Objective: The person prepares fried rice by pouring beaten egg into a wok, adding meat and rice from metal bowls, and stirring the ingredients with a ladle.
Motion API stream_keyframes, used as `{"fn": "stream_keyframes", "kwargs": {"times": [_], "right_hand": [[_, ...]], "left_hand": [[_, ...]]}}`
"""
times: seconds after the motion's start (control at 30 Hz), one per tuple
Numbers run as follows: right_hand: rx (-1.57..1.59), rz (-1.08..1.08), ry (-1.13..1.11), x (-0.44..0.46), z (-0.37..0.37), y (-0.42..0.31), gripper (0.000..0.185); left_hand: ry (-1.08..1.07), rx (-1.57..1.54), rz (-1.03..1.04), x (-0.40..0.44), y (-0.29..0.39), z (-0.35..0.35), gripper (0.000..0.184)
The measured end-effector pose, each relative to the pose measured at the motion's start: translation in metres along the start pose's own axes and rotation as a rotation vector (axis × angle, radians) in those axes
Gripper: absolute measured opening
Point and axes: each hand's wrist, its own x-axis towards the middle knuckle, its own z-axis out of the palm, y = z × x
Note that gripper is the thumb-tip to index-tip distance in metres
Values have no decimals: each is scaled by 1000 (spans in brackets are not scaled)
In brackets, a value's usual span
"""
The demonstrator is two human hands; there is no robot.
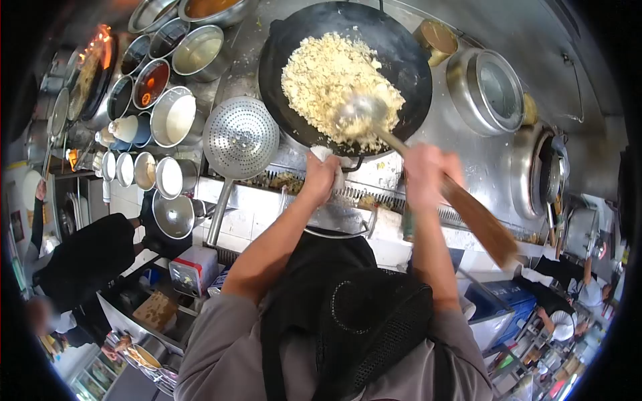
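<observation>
A large black wok [411, 73] holds a heap of pale yellow fried rice [328, 73]. My left hand [319, 179] is closed on a folded white cloth [322, 154], pressed against the wok's near rim. Whether the fingers also grip a wok handle beneath the cloth is hidden. My right hand [428, 175], smeared by motion, is wrapped round the long wooden handle of a ladle [481, 217]. The blurred metal bowl of the ladle lies in the near right part of the rice. A perforated strainer [241, 138] rests just left of the wok.
Metal pots and seasoning tins, one a white-filled pot [174, 117], crowd the left. Flames [100, 43] rise from another wok there. A lidded steel pot [485, 90] stands right of the wok. One person [87, 260] works at left; others [558, 314] are at right.
</observation>
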Motion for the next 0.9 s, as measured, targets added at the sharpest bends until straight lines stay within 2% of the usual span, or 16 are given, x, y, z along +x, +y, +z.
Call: {"fn": "stream_keyframes", "kwargs": {"times": [0.03,0.07,0.1,0.17,0.37,0.43,0.47,0.5,0.53,0.57,0.67,0.7,0.73,0.77,0.83,0.9], "right_hand": [[-59,-29,111,-1,16,24,35],[94,44,79,25,18,35,33],[249,118,49,50,20,31,32],[272,313,202,96,14,-18,31],[377,90,346,113,4,53,31],[368,298,267,126,38,47,26],[375,314,130,133,46,43,29],[373,329,-7,140,54,37,33],[137,358,-41,150,71,11,37],[91,379,-64,162,82,-5,41],[27,265,-43,184,112,-39,42],[154,159,-39,188,117,-35,37],[280,57,-36,189,122,-29,33],[225,-57,-92,174,132,0,33],[-175,133,-450,158,132,34,37],[-232,182,-541,163,152,13,35]], "left_hand": [[-6,1,-14,3,-12,-6,35],[-5,-5,1,8,-16,-8,36],[-4,-8,17,12,-16,-10,37],[-80,23,-9,8,-5,-10,36],[-82,22,-18,13,0,-10,35],[-141,47,-75,10,5,-13,35],[-5,74,-131,7,7,-7,32],[41,56,-8,22,-22,-17,29],[29,77,28,24,-28,-19,28],[17,99,63,27,-26,-18,26],[-60,174,-3,18,5,-14,25],[-59,175,0,22,0,-15,25],[-12,141,67,26,-8,-13,24],[35,110,132,28,-13,-15,22],[21,129,76,28,-14,-19,21],[44,161,235,35,-16,-17,21]]}}
